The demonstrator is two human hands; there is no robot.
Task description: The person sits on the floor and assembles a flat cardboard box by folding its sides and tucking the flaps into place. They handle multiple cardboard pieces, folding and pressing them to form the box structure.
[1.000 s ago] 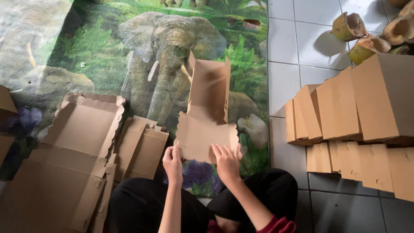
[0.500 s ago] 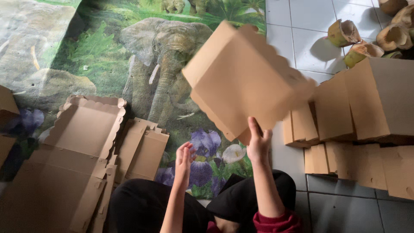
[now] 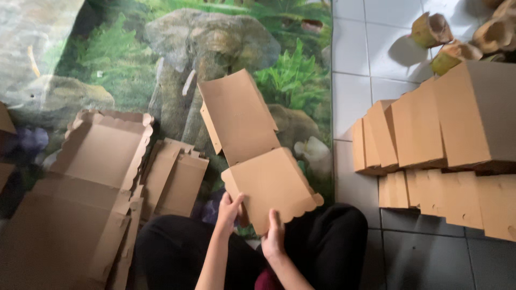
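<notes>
Both hands, left (image 3: 228, 212) and right (image 3: 274, 239), pinch one half-folded box (image 3: 258, 161) near the mat's (image 3: 107, 64) bottom edge. Finished boxes (image 3: 446, 129) stack on the tiles; flat sheets (image 3: 91, 198) wait at the mat's left edge.

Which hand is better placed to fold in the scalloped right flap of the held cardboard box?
Right, probably. The right hand grips the cardboard box at its bottom edge, nearer the scalloped flap. The left hand holds the opposite left corner.

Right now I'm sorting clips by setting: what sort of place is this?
Probably a home floor used as a box-folding spot: a person sits on an elephant-print mat beside white floor tiles, with flat cardboard sheets on one side and folded boxes on the other.
</notes>
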